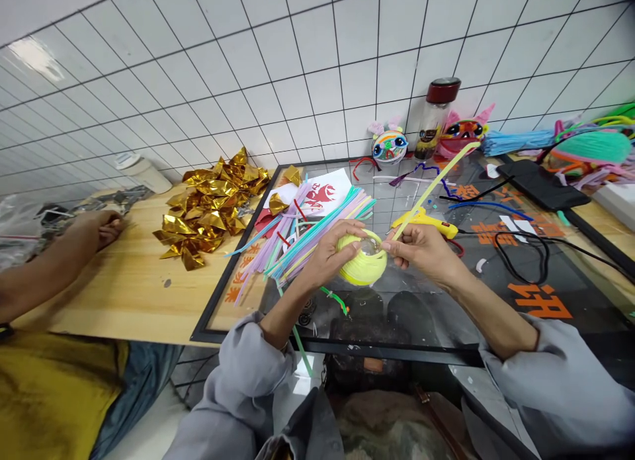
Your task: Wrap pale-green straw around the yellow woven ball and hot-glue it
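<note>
Yellow, ribbed and open-topped, the round ball point(364, 271) is gripped by my left hand point(336, 248) above the black-framed glossy table point(337, 347), between front and back edges; my right hand point(414, 247) pinches a long yellow strip point(430, 190). Remotely, I judge a slack pinch could free it; swinging backward could jostle the yellow plastic glue gun point(446, 229).

Gold foil pile point(211, 205), dark-red-capped bottle point(435, 119)
</note>
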Demonstrator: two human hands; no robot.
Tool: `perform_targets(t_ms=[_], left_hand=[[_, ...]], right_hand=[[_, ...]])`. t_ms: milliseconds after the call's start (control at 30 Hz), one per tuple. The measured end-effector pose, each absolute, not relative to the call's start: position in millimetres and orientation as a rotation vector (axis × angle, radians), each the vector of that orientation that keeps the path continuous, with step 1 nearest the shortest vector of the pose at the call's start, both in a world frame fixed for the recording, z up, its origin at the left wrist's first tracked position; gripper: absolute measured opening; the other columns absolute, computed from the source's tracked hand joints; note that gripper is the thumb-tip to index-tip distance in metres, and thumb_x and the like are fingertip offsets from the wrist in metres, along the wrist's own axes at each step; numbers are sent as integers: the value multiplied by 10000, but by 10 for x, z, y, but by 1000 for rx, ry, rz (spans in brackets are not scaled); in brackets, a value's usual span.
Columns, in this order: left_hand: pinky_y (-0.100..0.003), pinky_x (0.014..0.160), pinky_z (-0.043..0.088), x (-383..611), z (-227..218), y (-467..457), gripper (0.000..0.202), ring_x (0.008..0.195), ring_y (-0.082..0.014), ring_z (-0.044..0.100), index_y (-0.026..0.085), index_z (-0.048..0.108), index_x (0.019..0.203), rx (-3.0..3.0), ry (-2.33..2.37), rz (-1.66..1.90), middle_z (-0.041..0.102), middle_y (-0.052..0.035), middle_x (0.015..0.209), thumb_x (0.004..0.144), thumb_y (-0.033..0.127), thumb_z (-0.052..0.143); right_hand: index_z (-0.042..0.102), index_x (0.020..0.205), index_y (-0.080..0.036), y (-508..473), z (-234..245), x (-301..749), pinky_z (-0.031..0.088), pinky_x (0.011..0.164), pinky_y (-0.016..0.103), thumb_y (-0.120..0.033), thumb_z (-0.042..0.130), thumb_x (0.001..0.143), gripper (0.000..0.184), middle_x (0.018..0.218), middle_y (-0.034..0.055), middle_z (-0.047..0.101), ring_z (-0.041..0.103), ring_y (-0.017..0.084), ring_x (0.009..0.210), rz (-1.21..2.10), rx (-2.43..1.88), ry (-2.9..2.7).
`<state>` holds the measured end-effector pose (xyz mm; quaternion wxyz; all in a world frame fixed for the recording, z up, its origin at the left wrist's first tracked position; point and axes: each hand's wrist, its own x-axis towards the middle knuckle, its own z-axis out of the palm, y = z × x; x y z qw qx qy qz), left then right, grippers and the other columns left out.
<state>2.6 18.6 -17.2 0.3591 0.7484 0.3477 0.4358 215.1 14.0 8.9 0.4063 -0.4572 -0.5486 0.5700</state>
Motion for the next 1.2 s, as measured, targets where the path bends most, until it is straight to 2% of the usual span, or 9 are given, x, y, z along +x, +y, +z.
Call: perform_targets(t_ms=[333,600,900,1200], left_hand=[[-455,1122,432,30,-158,178,241,1258,-270,598,192,684,1034,1925,912,1116,673,-119,1259,923,380,583],[-418,1083,455,54,-154,144,221,1210,-249,613,195,611,1073,1837,934,1118,653,-104,1232,897,323,570],[-460,1101,438,69,-146,132,145,1210,-265,608,201,582,901,1824,949,1171,659,-110,1246,884,344,602],[-448,1082,443,62,-134,135,137,1194,-267,615,192,587,865,1845,1004,1160,657,-118,1248,872,329,586]], right_hand=[[611,664,-179,130,22,2108,379,408,213,-565,928,487,530,492,-61,547,493,83,424,1379,-1107,-1428],[608,770,-187,153,-52,2099,359,436,225,-526,941,467,563,552,-69,549,468,84,479,1374,-1083,-1368],[615,804,-184,167,-99,2107,357,483,240,-563,926,487,584,592,-58,550,475,99,534,1333,-1104,-1401],[616,809,-186,161,-108,2107,356,491,243,-588,906,516,576,612,-50,562,473,97,540,1323,-1104,-1424]])
